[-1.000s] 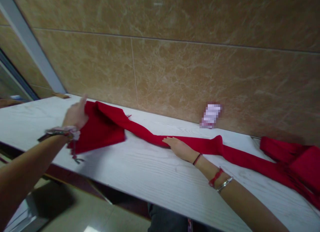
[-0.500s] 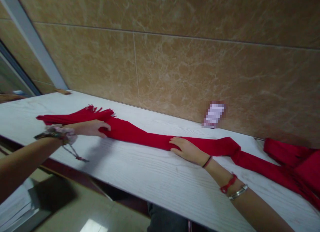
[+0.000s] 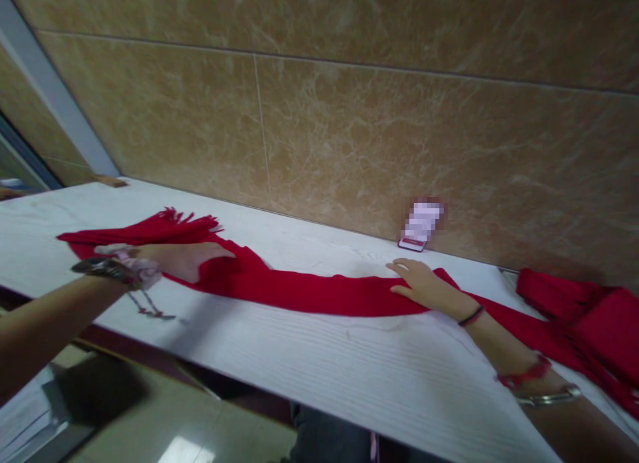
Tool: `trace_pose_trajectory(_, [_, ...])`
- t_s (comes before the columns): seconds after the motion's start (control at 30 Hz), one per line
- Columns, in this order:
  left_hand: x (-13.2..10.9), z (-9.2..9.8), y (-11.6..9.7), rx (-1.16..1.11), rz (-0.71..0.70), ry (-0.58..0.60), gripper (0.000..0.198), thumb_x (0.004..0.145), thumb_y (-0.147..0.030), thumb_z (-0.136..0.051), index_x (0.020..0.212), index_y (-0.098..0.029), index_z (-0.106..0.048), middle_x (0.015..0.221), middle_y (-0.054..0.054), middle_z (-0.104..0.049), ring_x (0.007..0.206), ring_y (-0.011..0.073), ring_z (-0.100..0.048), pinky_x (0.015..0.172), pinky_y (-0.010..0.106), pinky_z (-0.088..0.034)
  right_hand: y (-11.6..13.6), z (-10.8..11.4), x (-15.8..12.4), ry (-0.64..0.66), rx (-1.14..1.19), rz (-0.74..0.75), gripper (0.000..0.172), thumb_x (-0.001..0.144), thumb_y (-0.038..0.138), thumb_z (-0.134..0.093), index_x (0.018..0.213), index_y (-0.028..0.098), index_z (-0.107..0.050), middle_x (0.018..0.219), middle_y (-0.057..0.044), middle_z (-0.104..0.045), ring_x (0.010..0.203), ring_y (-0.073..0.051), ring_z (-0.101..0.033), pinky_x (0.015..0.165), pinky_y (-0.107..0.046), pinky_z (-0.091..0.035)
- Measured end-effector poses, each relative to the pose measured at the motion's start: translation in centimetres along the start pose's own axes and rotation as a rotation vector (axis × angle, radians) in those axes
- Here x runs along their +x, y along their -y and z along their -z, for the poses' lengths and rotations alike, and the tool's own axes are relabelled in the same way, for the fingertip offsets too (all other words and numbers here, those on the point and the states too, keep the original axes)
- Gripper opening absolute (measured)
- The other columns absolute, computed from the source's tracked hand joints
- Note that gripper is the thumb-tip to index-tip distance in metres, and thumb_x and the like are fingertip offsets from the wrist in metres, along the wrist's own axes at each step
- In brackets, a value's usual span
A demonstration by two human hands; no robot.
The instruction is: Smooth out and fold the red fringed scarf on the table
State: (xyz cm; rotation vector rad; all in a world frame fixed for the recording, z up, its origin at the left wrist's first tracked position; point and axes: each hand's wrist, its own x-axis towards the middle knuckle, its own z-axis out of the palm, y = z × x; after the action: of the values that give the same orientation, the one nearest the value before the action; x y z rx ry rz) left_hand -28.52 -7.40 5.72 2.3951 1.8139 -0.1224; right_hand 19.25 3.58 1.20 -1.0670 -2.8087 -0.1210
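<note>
A long red scarf [image 3: 309,294] lies stretched across the white table in a narrow folded strip, its fringed end at the left. My left hand [image 3: 182,258] is closed on the scarf near that fringe; its fingertips are partly hidden by the cloth. Toward the right of the strip, my right hand [image 3: 426,283] is open over the scarf, with thumb and fingers apart. Beyond it the scarf narrows, twists and runs toward a bunched red cloth [image 3: 589,310] at the right edge; where one ends and the other begins is unclear.
A phone [image 3: 422,225] leans upright against the tan tiled wall [image 3: 324,130] at the back of the white table [image 3: 299,356]. A small brown block [image 3: 110,181] sits at the far left corner. Below the front edge, a box with papers [image 3: 30,410] stands at the left.
My right hand has slid to the right along the scarf, and the strip there looks flatter. The cloth by my left hand is bunched up more. The view has shifted slightly.
</note>
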Motion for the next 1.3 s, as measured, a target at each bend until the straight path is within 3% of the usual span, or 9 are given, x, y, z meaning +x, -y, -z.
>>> trace_pose_trajectory(0.1, [2.4, -0.1, -3.9, -0.082, -0.187, 0.204, 0.074, 0.065, -0.041, -0.061, 0.13, -0.021, -0.032, 0.139, 0.006, -0.028, 0.122, 0.0213, -0.03, 0.096, 0.027, -0.027, -2.8, 0.8, -1.2, 0.095, 0.004, -0.104, 0.047, 0.078, 0.037, -0.049, 0.118, 0.014, -0.047, 0.117, -0.016, -0.052, 0.106, -0.028, -0.047, 0.088, -0.043, -0.038])
trace_pose_trajectory(0.23, [6.2, -0.4, -6.7, -0.131, -0.132, 0.117, 0.042, 0.08, -0.038, -0.041, 0.116, -0.017, -0.047, 0.121, 0.009, -0.05, 0.106, 0.0198, -0.047, 0.086, 0.025, -0.036, -4.2, 1.0, -2.0, 0.276, 0.084, -0.119, 0.034, 0.075, 0.035, -0.051, 0.101, 0.014, -0.057, 0.096, -0.012, -0.06, 0.086, -0.022, -0.056, 0.079, -0.035, -0.044])
trace_pose_trajectory(0.47, [8.9, -0.1, -6.3, -0.075, -0.155, 0.286, 0.018, 0.069, -0.027, -0.051, 0.078, -0.014, -0.06, 0.074, 0.0, -0.06, 0.069, 0.0136, -0.053, 0.061, 0.019, -0.039, -7.8, 0.4, -5.0, 0.03, 0.211, -0.278, 0.052, 0.079, 0.047, -0.039, 0.117, 0.013, -0.046, 0.123, -0.015, -0.046, 0.115, -0.024, -0.041, 0.099, -0.038, -0.031])
trace_pose_trajectory(0.63, [9.3, 0.7, -5.6, -0.01, -0.037, -0.019, 0.029, 0.081, -0.029, -0.037, 0.093, -0.012, -0.056, 0.09, 0.006, -0.061, 0.083, 0.0165, -0.053, 0.076, 0.024, -0.04, -9.2, -2.2, -9.9, -0.019, 0.239, -0.401, 0.053, 0.086, 0.044, -0.016, 0.13, 0.018, -0.032, 0.134, -0.011, -0.036, 0.122, -0.021, -0.033, 0.1, -0.042, -0.029])
trace_pose_trajectory(0.77, [8.8, -2.5, -7.3, 0.033, -0.013, -0.236, 0.045, 0.084, -0.039, -0.034, 0.121, -0.014, -0.041, 0.125, 0.011, -0.044, 0.112, 0.022, -0.041, 0.093, 0.033, -0.031, -8.9, -3.8, -12.5, 0.023, 0.054, -0.336, 0.049, 0.087, 0.044, -0.019, 0.132, 0.028, -0.027, 0.137, -0.005, -0.031, 0.126, -0.023, -0.025, 0.097, -0.055, -0.025])
trace_pose_trajectory(0.9, [7.3, -5.0, -7.6, -0.031, -0.095, -0.179, 0.058, 0.082, -0.051, -0.034, 0.13, -0.018, -0.031, 0.134, 0.009, -0.034, 0.121, 0.0213, -0.033, 0.097, 0.029, -0.028, -10.6, -3.1, -14.0, 0.081, 0.087, -0.32, 0.052, 0.086, 0.044, -0.019, 0.133, 0.024, -0.027, 0.138, -0.005, -0.029, 0.126, -0.02, -0.025, 0.102, -0.046, -0.022])
trace_pose_trajectory(1.0, [6.1, -3.9, -5.6, -0.142, -0.087, -0.095, 0.056, 0.085, -0.046, -0.029, 0.132, -0.015, -0.027, 0.13, 0.007, -0.041, 0.116, 0.0174, -0.04, 0.093, 0.024, -0.032, -11.9, -2.0, -15.2, 0.102, 0.163, -0.286, 0.053, 0.085, 0.045, -0.02, 0.133, 0.023, -0.028, 0.138, -0.004, -0.031, 0.126, -0.018, -0.026, 0.104, -0.039, -0.024])
trace_pose_trajectory(1.13, [4.6, -2.0, -3.1, -0.134, -0.085, 0.053, 0.043, 0.084, -0.043, -0.036, 0.112, -0.013, -0.049, 0.114, 0.005, -0.055, 0.101, 0.0141, -0.049, 0.088, 0.019, -0.034, -12.2, -1.5, -16.2, 0.114, 0.197, -0.279, 0.055, 0.085, 0.046, -0.019, 0.133, 0.022, -0.029, 0.136, -0.005, -0.034, 0.123, -0.019, -0.031, 0.102, -0.039, -0.029])
trace_pose_trajectory(1.3, [5.1, -1.1, -5.8, -0.004, -0.066, 0.087, 0.048, 0.075, -0.042, -0.051, 0.113, -0.013, -0.049, 0.12, 0.007, -0.05, 0.107, 0.0175, -0.045, 0.091, 0.022, -0.032, -10.2, -2.9, -14.2, 0.036, 0.101, -0.246, 0.051, 0.086, 0.043, -0.022, 0.13, 0.021, -0.033, 0.134, -0.008, -0.037, 0.123, -0.02, -0.032, 0.102, -0.04, -0.028])
